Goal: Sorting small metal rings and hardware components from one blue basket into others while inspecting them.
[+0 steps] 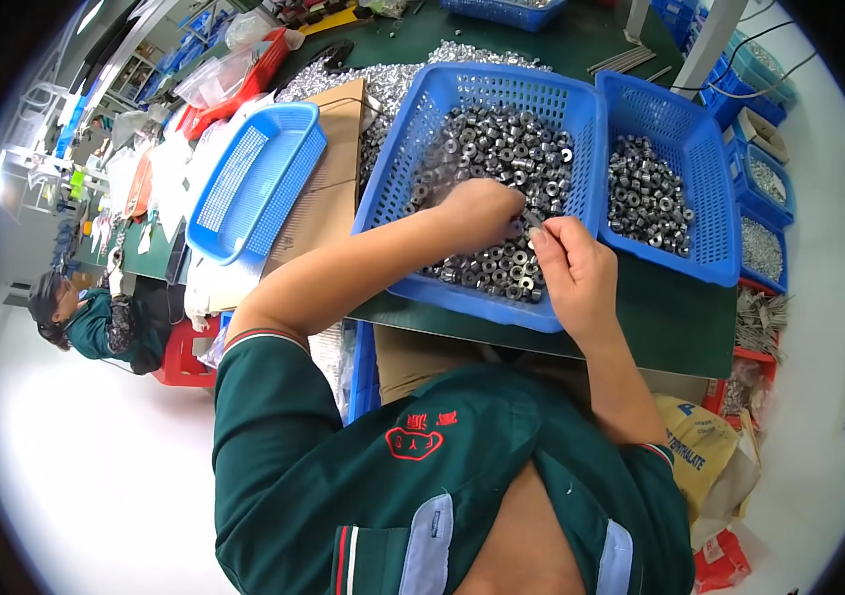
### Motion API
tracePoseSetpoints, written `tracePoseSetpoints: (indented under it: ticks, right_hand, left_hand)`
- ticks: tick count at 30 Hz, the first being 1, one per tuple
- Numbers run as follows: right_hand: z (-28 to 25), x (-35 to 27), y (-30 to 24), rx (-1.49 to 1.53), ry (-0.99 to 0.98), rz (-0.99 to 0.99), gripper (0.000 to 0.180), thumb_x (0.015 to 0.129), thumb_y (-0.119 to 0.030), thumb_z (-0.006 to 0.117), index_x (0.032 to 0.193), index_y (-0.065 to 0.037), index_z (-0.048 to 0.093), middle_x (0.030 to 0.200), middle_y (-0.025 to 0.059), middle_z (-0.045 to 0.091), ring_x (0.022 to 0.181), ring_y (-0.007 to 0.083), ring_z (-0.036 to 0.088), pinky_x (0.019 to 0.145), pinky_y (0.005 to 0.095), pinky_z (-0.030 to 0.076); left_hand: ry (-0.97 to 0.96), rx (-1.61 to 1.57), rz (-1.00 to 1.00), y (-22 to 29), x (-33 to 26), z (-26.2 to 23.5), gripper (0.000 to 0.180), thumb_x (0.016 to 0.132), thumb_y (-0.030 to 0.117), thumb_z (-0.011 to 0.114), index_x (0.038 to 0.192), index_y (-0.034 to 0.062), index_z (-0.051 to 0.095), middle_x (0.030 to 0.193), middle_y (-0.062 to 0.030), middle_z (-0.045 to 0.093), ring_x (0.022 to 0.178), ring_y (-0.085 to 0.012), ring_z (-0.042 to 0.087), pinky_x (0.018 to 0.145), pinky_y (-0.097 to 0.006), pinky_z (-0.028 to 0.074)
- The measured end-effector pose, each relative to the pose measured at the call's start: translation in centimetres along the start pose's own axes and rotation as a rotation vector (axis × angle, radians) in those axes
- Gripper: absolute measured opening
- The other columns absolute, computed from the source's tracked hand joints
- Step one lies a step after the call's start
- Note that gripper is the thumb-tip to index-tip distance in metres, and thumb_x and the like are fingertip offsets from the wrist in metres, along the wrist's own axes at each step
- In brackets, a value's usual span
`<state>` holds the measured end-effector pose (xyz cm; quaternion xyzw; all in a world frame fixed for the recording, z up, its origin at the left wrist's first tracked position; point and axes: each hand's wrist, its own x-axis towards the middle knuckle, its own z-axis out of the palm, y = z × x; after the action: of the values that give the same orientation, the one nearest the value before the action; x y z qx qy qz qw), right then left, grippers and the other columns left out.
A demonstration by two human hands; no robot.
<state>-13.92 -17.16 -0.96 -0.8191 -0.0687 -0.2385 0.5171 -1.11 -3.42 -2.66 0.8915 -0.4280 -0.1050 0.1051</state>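
Observation:
A blue perforated plastic basket [578, 124] in front of me holds a heap of small shiny metal bushings [507, 149] with holes through them. Over the heap, my left hand [482, 210] is closed, its fingers curled down toward the pieces; what it grips is hidden. Close by on its right, at the basket's near right side, my right hand [581, 273] pinches a small metal bushing between thumb and fingers, partly covered by the fingertips. The two hands nearly meet but stay slightly apart.
To the right, a second blue basket [648, 94] holds more bushings [645, 193]. A light blue basket [288, 188] rests on cardboard [338, 149] at left. Silvery small parts [397, 84] spread behind on the green table [541, 342]. Another person [95, 322] sits at far left.

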Motion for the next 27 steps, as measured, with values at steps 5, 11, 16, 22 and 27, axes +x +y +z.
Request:
tracePoseSetpoints:
  ticks: [5, 11, 16, 22, 27]
  right_hand:
    - [0.4, -0.2, 0.1, 0.062, 0.054, 0.014, 0.012, 0.092, -0.013, 0.061, 0.086, -0.002, 0.059, 0.056, 0.0066, 0.053, 0.046, 0.0147, 0.05, 0.046, 0.0287, 0.038]
    - [0.2, -0.4, 1.0, 0.223, 0.084, 0.153, 0.013, 0.094, -0.013, 0.059, 0.092, 0.0, 0.06, 0.06, 0.0007, 0.05, 0.054, 0.0058, 0.043, 0.049, 0.0245, 0.037]
    - [0.2, 0.2, 0.5, 0.255, 0.008, 0.238, 0.014, 0.094, -0.013, 0.06, 0.096, 0.0, 0.061, 0.062, 0.0014, 0.053, 0.055, 0.0064, 0.047, 0.05, 0.0247, 0.038]
    - [0.0, 1.1, 0.8, 0.083, -0.075, 0.22, 0.014, 0.091, -0.015, 0.062, 0.091, -0.001, 0.059, 0.063, 0.0123, 0.058, 0.053, 0.0211, 0.056, 0.05, 0.0326, 0.042]
    - [0.0, 1.5, 0.3, 0.001, -0.102, 0.194, 0.014, 0.09, -0.016, 0.062, 0.089, -0.002, 0.061, 0.067, 0.0146, 0.062, 0.055, 0.0287, 0.06, 0.05, 0.0355, 0.043]
  left_hand:
    - [0.017, -0.303, 0.024, -1.3, 0.8, -0.5, 0.027, 0.072, 0.019, 0.073, 0.095, 0.0057, 0.068, 0.081, -0.0148, 0.068, 0.076, -0.0289, 0.067, 0.069, -0.039, 0.051]
    - [-0.187, -1.243, 0.027, -1.8, -0.9, -4.1, 0.024, 0.087, 0.013, 0.065, 0.108, 0.0008, 0.063, 0.08, 0.0, 0.061, 0.069, -0.0066, 0.056, 0.059, -0.022, 0.045]
    - [-0.158, -1.531, -0.009, -2.0, -1.9, -4.7, 0.033, 0.093, 0.024, 0.062, 0.115, -0.0006, 0.059, 0.094, -0.0064, 0.066, 0.076, -0.0118, 0.062, 0.064, -0.024, 0.05]
    - [-0.189, -1.546, 0.112, -1.9, -1.8, -4.4, 0.021, 0.093, 0.015, 0.062, 0.108, 0.0002, 0.059, 0.088, -0.0037, 0.064, 0.076, -0.0107, 0.063, 0.068, -0.023, 0.05]
    - [-0.165, -1.449, 0.159, -1.6, -2.0, -4.6, 0.016, 0.093, 0.013, 0.061, 0.102, 0.0003, 0.059, 0.085, -0.0038, 0.064, 0.072, -0.0101, 0.061, 0.064, -0.024, 0.049]
